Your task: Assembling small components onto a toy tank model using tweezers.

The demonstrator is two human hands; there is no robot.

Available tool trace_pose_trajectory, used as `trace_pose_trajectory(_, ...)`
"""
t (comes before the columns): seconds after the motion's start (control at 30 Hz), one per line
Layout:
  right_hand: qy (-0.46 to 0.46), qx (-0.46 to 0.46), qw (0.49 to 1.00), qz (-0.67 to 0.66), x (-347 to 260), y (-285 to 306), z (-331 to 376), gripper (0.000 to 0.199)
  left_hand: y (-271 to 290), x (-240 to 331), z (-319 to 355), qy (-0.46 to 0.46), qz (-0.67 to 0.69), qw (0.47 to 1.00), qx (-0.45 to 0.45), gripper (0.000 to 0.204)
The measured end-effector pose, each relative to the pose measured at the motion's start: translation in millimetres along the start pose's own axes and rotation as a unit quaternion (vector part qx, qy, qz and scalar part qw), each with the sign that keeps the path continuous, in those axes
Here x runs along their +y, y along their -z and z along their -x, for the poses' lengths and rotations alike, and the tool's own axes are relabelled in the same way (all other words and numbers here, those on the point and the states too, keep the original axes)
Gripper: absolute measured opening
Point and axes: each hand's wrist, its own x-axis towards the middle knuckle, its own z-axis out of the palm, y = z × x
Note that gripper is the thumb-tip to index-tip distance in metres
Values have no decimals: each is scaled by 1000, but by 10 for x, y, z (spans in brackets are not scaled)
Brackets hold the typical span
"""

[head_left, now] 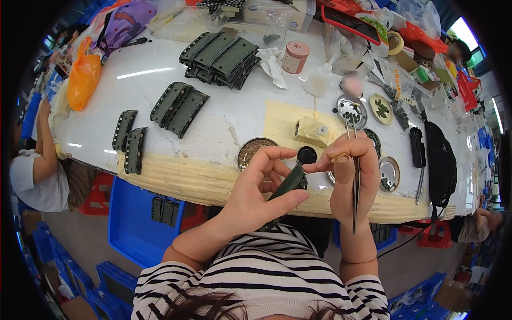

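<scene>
My left hand (246,194) is closed round a narrow dark green ribbed panel (290,184), tilted up above the table's near edge. My right hand (349,178) holds metal tweezers (356,205) along the palm, their two thin prongs pointing to the far side. One fingertip of that hand reaches the panel's upper end; whether it presses on it I cannot tell. A tan covering wraps the right thumb. Just beyond the fingers sit a small black cup (306,155) and a round dish of brown grains (255,151).
Similar green panels (221,56) are stacked at the back, with more (178,109) to the left. Round dishes (389,174) of small green pieces, a white squeeze bottle (319,80) and a pink-lidded jar (295,57) stand right of centre. A blue tray (140,218) lies below the table edge.
</scene>
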Motion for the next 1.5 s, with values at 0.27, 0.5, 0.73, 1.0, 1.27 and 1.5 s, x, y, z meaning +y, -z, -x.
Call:
trace_pose_trajectory(0.27,98,121,949,275,106,206,-178,8,12,-26,-6,33,162,986,-37,46)
trace_pose_trajectory(0.5,177,100,852,482,255,239,-314,15,26,-35,-32,137,375,914,-72,46)
trace_pose_trajectory(0.73,101,116,948,277,1,126,-89,11,43,-276,-37,133,552,812,-135,48)
trace_pose_trajectory(1.0,-27,56,998,-32,8,-18,4,10,-17,-277,-30,141,555,806,-147,49)
trace_pose_trajectory(1.27,-7,32,999,42,19,17,20,6,-20,-293,-23,137,546,814,-144,49)
trace_pose_trajectory(1.5,11,26,998,61,-11,-10,-10,4,-16,-284,-19,141,536,820,-139,48)
